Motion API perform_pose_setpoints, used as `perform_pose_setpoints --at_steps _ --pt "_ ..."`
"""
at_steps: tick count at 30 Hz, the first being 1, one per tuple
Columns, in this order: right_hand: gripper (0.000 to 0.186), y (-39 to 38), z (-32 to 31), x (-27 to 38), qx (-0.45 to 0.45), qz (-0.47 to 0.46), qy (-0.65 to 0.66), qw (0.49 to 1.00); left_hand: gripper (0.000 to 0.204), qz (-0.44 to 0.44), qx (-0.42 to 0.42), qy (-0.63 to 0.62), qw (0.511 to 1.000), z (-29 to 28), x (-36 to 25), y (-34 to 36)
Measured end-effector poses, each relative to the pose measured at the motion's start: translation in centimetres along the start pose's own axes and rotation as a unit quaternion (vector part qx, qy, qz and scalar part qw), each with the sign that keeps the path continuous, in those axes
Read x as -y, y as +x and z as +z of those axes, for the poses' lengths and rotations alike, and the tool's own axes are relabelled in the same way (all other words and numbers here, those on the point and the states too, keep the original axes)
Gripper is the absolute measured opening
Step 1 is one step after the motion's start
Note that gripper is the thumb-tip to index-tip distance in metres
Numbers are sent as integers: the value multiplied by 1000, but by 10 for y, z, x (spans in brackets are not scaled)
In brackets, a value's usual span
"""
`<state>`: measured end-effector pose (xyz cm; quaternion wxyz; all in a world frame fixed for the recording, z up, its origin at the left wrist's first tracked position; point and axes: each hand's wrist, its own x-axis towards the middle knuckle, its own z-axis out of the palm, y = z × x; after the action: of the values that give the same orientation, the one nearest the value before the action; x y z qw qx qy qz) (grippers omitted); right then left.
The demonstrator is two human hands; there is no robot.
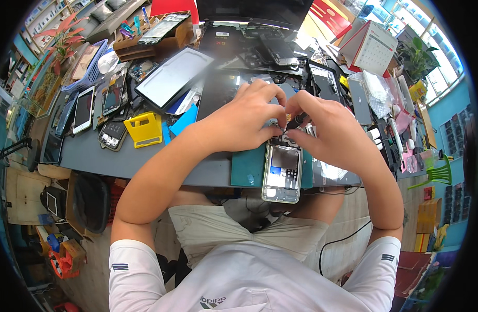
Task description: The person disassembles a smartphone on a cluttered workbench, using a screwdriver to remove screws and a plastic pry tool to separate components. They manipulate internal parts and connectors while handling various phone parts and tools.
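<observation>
An opened phone (pixel 283 177), its back off and inner parts bare, lies on a green mat (pixel 246 169) with its lower end past the table's front edge. My left hand (pixel 257 112) bends over the phone's upper end, thumb and fingers pinched together. What sits between those fingertips is too small to make out. From the other side, my right hand (pixel 330 127) grips a short black screwdriver (pixel 296 122), its tip close to my left fingertips. The phone's top part is hidden by both hands.
A yellow phone stand (pixel 144 130), a white phone (pixel 83 110) and a large pale screen panel (pixel 174 77) lie left. Phone parts crowd the table's back below a dark monitor (pixel 249 10). A desk calendar (pixel 371 47) stands back right. A black cable (pixel 343 240) hangs near my leg.
</observation>
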<state>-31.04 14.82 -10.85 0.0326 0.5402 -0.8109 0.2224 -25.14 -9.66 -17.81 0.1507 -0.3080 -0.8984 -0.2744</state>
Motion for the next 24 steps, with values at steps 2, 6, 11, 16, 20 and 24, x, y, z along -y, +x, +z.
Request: perform_pose_setpoints --at_steps 2,6,11,16,20,24 --pt "29 1 -4 5 30 43 -30 998 18 -3 5 -4 1000 4 -2 2" --pt "29 -2 2 -1 -13 -31 34 999 21 -11 14 1 1000 7 -5 4" --pt "28 -8 3 1 -9 20 12 1000 22 -4 10 4 1000 11 -4 6" --pt "28 -8 -6 16 38 87 -33 995 21 -7 8 5 1000 11 -5 7" --pt "29 -9 -3 13 3 43 -17 999 21 -30 34 1 999 10 -7 8" --pt "29 -7 -3 13 33 105 -35 993 20 -27 37 1 999 9 -7 9"
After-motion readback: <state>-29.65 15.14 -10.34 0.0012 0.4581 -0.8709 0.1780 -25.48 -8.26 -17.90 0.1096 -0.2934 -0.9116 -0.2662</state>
